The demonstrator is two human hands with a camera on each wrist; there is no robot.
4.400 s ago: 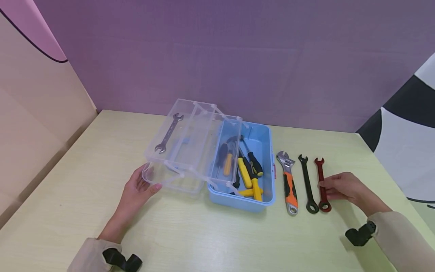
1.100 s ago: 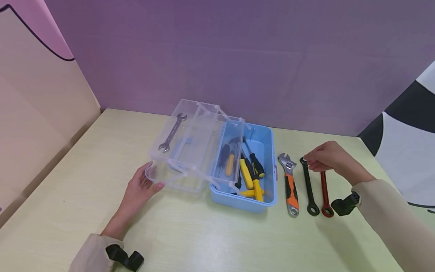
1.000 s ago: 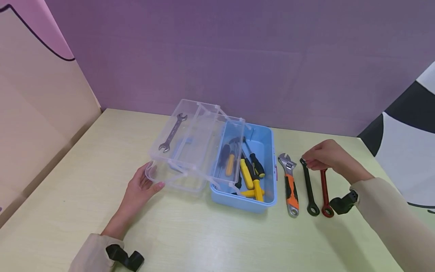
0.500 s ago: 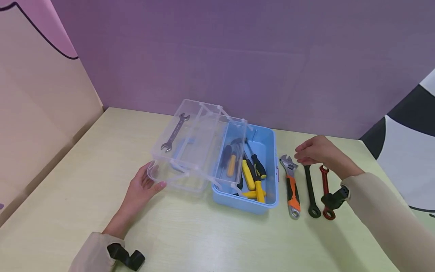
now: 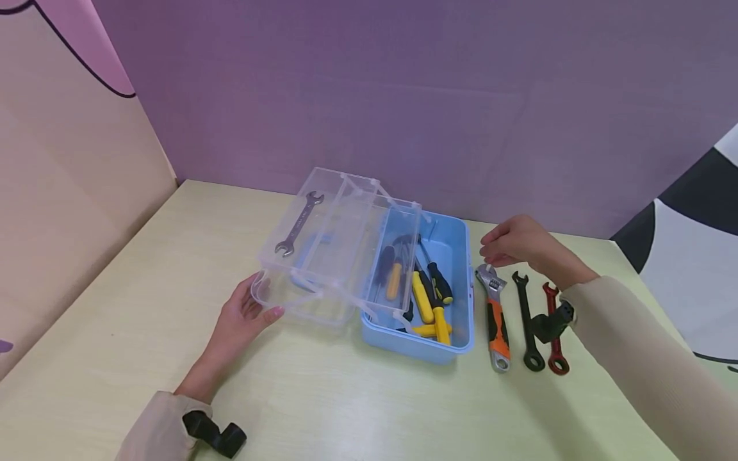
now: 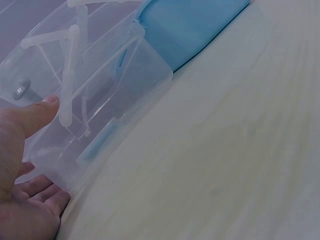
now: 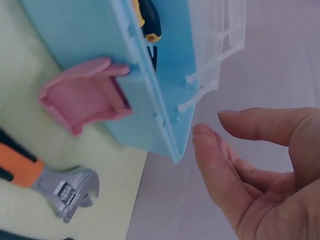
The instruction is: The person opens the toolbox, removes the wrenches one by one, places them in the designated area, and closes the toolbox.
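Note:
A blue toolbox (image 5: 455, 282) stands open on the pale table, its clear fold-out trays (image 5: 334, 243) swung to the left. My left hand (image 5: 245, 314) rests against the lower clear tray (image 6: 100, 125), thumb on its front rim. My right hand (image 5: 510, 243) hovers just above the jaw end of an orange-handled adjustable wrench (image 5: 494, 314), fingers loosely curved and holding nothing. A black wrench (image 5: 526, 320) and a red wrench (image 5: 555, 333) lie to the right of it. A silver open-end wrench (image 5: 298, 224) lies in the upper tray.
Yellow and black screwdrivers (image 5: 429, 298) fill the blue base. A pink latch (image 7: 82, 97) sticks out from the box's right side. A purple wall rises close behind the table, and a beige panel stands at the left.
My right hand has moved left from the heads of the red and black wrenches to above the adjustable wrench's head. The left hand has stayed on the tray.

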